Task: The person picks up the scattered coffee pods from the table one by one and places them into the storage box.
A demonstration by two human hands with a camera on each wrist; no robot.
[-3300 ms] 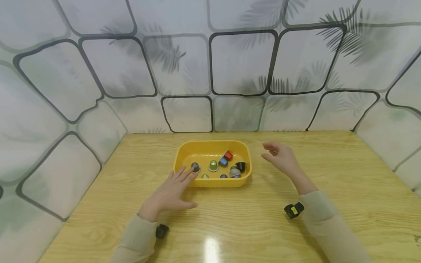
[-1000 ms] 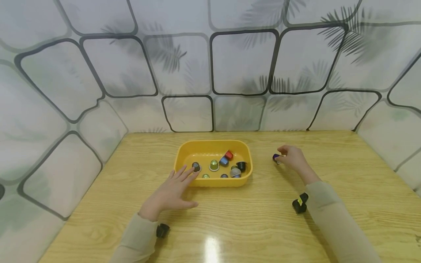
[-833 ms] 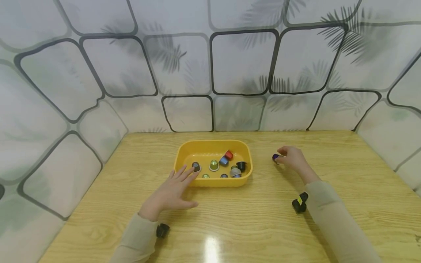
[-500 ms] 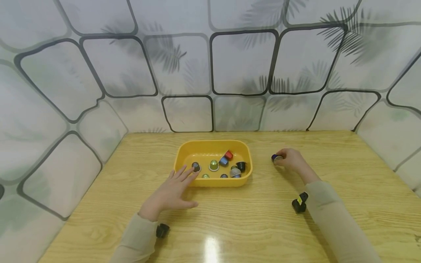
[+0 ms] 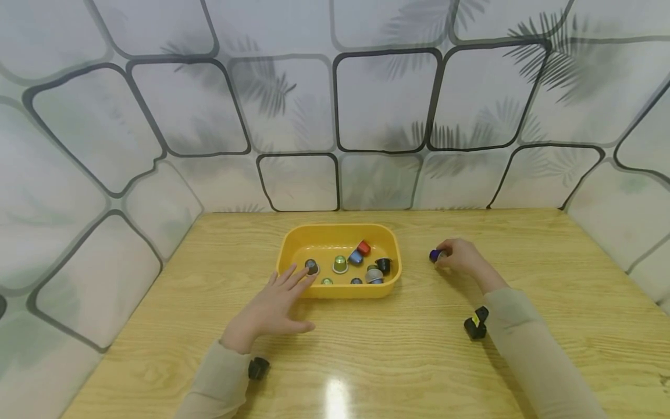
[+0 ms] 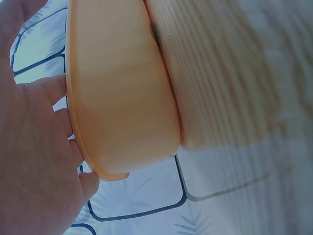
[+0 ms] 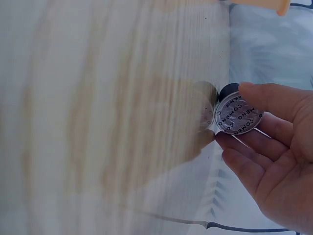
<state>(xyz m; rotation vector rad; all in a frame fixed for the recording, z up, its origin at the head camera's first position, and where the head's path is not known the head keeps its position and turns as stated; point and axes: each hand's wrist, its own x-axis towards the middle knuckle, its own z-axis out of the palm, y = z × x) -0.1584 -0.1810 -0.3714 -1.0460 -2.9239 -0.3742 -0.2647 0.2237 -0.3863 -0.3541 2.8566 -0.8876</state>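
Note:
My left hand (image 5: 269, 311) lies with fingers spread over the near left rim of a yellow plastic tray (image 5: 340, 291). In the left wrist view its fingertips touch that rim, beside the tray's outer wall (image 6: 122, 98). Right of the tray, my right hand (image 5: 464, 259) pinches a dark blue-purple coffee capsule (image 5: 434, 255) low at the table. The right wrist view shows the capsule's silver foil lid (image 7: 238, 115), printed with lettering, between thumb and fingers. It stands on its side with the lid facing that camera.
Inside the tray lie several capsules: a green one (image 5: 339, 264), a red one (image 5: 363, 248), a blue one (image 5: 356, 257) and a black one (image 5: 384, 266) among them. The wooden table (image 5: 366, 361) meets a patterned backdrop (image 5: 387, 102) behind and at the sides.
At first my right hand hovered right of the tray with no capsule visible; then the capsule showed at its fingertips. Lately hand and capsule shift slightly left and nearer. The left hand stays still.

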